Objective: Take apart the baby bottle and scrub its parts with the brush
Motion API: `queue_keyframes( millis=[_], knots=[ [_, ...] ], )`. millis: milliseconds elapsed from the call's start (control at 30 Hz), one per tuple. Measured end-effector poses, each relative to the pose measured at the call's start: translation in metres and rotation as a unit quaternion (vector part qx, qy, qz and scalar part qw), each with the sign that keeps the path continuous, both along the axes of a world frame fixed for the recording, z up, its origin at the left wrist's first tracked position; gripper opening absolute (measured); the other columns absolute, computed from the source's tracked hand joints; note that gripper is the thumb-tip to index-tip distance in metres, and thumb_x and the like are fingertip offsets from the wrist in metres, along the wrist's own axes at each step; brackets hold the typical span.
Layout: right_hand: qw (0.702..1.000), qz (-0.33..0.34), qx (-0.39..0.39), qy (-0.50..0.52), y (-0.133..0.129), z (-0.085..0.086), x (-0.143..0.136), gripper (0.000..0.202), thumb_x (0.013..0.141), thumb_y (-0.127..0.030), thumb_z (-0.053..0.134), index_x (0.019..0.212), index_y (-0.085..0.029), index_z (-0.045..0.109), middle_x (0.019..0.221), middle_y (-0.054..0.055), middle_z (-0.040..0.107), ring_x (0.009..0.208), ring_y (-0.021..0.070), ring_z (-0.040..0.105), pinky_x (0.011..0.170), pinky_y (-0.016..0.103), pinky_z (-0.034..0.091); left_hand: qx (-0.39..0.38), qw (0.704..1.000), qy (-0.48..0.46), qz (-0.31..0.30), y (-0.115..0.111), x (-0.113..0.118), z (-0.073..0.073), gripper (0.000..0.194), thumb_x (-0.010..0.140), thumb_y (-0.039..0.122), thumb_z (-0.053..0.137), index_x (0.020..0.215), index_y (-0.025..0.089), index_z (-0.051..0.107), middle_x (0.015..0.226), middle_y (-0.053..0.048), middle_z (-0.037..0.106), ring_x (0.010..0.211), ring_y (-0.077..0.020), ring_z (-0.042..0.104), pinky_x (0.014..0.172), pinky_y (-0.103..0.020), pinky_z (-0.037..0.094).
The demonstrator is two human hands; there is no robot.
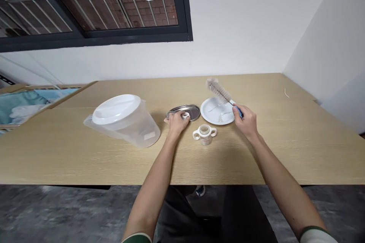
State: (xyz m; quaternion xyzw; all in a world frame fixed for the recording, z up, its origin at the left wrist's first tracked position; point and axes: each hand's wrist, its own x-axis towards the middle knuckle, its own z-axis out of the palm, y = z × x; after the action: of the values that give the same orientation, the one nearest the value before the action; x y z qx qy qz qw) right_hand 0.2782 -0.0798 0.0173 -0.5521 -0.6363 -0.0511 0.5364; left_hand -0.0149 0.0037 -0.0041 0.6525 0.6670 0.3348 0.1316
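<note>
Head view, left fingers (175, 116) holding ring (186, 115), right fingers (237, 112) gripping brush (222, 92), utensils (220, 117) on plate (206, 112)

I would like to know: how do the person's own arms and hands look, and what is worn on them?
The left hand and right hand wear no gloves, and no watch or bracelet shows at either wrist. Both forearms are uncovered. The left short sleeve shows a dark green band; the right short sleeve is pale with a matching green band.
</note>
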Motion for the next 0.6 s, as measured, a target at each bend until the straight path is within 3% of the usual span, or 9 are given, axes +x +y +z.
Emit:
queue_keyframes(
  millis=[167,367,467,600],
  knots=[
    [0.999,-0.034,0.021,0.028,0.003,0.001,0.007,0.037,0.099,-0.045,0.049,0.105,-0.019,0.074,0.104,0.012,0.078,0.094,0.0242,0.073,0.085,0.038,0.057,-0.056,0.993,0.100,-0.003,-0.003,0.004,0.007,0.040,0.086,0.039,0.061,0.119,0.021,0.074,0.121,-0.017,0.073,0.131,-0.0410,0.049,0.109,-0.060,0.028],
    [0.981,-0.144,-0.005,0.126,0.008,0.003,0.026,0.046,0.098,-0.051,0.045,0.108,-0.016,0.073,0.100,0.012,0.077,0.088,0.0238,0.070,0.084,0.038,0.053,-0.026,0.995,0.098,-0.014,-0.003,0.005,0.007,0.031,0.086,0.037,0.061,0.108,0.024,0.077,0.120,-0.013,0.074,0.125,-0.0401,0.055,0.105,-0.058,0.032],
    [0.965,-0.191,-0.058,0.167,0.011,0.003,0.035,0.048,0.095,-0.053,0.047,0.110,-0.015,0.072,0.100,0.013,0.076,0.090,0.0263,0.068,0.085,0.039,0.051,0.019,0.997,0.073,-0.022,-0.002,0.004,0.005,0.026,0.088,0.037,0.060,0.103,0.024,0.077,0.120,-0.012,0.074,0.123,-0.0387,0.056,0.104,-0.057,0.033],
    [0.952,-0.210,-0.177,0.134,0.012,0.002,0.038,0.040,0.093,-0.045,0.052,0.110,-0.015,0.072,0.100,0.015,0.076,0.092,0.0294,0.068,0.085,0.039,0.048,0.038,0.998,0.047,-0.018,-0.002,0.004,0.004,0.025,0.090,0.037,0.059,0.101,0.022,0.076,0.120,-0.014,0.073,0.122,-0.0384,0.057,0.104,-0.056,0.033]
  ],
)
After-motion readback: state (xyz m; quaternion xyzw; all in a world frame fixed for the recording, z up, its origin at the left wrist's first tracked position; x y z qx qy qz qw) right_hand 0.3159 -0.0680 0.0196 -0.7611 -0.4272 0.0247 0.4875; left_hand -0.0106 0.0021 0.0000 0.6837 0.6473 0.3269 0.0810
